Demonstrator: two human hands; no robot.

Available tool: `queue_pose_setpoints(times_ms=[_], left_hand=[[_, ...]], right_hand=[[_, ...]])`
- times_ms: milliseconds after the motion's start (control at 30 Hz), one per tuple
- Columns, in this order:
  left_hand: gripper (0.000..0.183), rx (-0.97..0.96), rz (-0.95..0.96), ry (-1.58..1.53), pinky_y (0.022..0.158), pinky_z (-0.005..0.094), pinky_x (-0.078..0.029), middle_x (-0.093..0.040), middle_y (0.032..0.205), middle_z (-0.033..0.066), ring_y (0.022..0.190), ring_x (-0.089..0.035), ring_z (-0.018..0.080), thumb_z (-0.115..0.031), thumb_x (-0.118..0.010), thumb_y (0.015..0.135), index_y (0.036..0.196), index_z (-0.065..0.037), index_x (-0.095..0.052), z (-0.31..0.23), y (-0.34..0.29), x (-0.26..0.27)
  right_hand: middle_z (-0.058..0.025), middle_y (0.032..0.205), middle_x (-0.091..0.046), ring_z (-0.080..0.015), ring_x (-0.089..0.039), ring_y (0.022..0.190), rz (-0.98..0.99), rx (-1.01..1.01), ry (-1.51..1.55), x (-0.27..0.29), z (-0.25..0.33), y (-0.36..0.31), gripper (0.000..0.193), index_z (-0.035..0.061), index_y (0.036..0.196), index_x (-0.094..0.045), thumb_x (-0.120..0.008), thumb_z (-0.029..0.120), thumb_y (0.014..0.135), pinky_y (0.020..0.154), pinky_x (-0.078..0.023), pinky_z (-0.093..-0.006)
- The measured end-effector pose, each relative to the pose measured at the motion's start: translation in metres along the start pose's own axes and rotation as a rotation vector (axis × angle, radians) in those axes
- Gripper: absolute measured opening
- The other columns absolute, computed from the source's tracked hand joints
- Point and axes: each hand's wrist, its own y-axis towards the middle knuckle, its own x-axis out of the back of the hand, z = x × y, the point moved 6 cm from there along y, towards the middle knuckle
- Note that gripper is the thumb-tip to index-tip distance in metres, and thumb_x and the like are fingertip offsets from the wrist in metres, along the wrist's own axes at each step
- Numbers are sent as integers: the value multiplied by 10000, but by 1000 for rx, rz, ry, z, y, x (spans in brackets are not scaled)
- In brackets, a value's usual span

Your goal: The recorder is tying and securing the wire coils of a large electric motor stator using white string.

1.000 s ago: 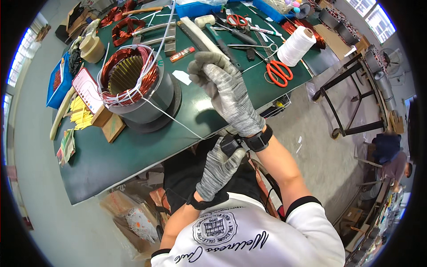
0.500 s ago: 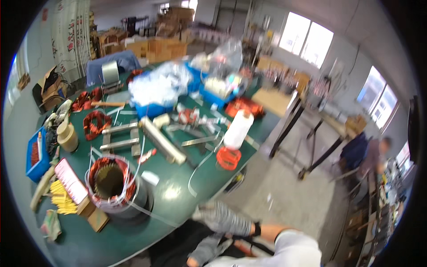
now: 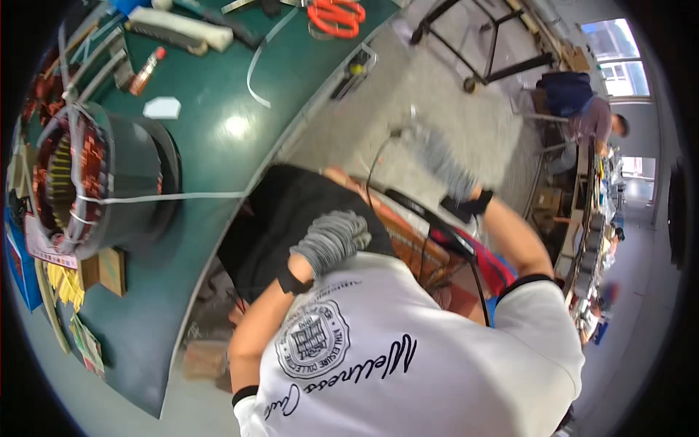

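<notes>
My left hand [image 3: 331,242], in a grey ribbed glove, is over the black cloth [image 3: 280,207] on my lap, close to my white shirt. Its fingers are curled together, and anything inside them is hidden. My right hand [image 3: 440,164], gloved alike, is stretched out over the floor beside the table. Its fingers are smeared by motion. A thin dark cord [image 3: 373,171] curves up to near its fingertips; whether it is gripped does not show. On the table at left stands a motor stator [image 3: 131,178] with copper windings; a white tie strip [image 3: 178,196] runs from it toward my lap.
The green table [image 3: 211,87] bears an orange-red ring of tape or wire [image 3: 336,16], a small glue-like tube [image 3: 148,71], a white paper piece [image 3: 162,108] and yellow strips [image 3: 65,284]. A black wheeled frame [image 3: 488,69] stands on the floor. Another person [image 3: 591,120] sits at far right.
The view has swung down and rightward, so the stator now lies farther left. My right hand has moved out away from my lap, while the left has come up onto the black cloth.
</notes>
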Motion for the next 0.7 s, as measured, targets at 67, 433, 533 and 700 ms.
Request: queue_pose_setpoints(times_ms=[67,433,533,700], left_hand=[[199,147,-36,-54,773,399,-442,-616,876,144,849,-572,320,-204,-577,809,922,-45,-616,0,-15,15],[210,376,-415,-165,822,377,-433,-593,934,162,912,-552,325,-78,-561,813,1006,-6,-598,21,-125,41],[217,362,-419,-183,806,374,-444,-596,943,161,893,-562,324,-58,-589,790,1002,-13,-603,25,-123,31],[213,315,-496,-156,779,365,-469,-615,915,143,863,-587,311,-64,-621,764,974,-30,-616,25,-105,34]], right_hand=[[-93,976,-599,-233,-576,919,188,-549,887,-19,-31,40,241,72,1056,-590,-525,172,846,800,-455,-343],[-111,784,-574,-289,-596,692,1302,162,412,-15,94,-49,234,74,859,-590,-583,303,811,605,-474,-397],[-115,711,-599,-287,-608,599,1077,42,385,-51,82,-125,319,35,750,-599,-647,348,711,476,-467,-382],[-91,588,-620,-259,-616,536,1306,479,244,-27,107,-173,131,144,596,-666,-602,222,679,386,-427,-379]])
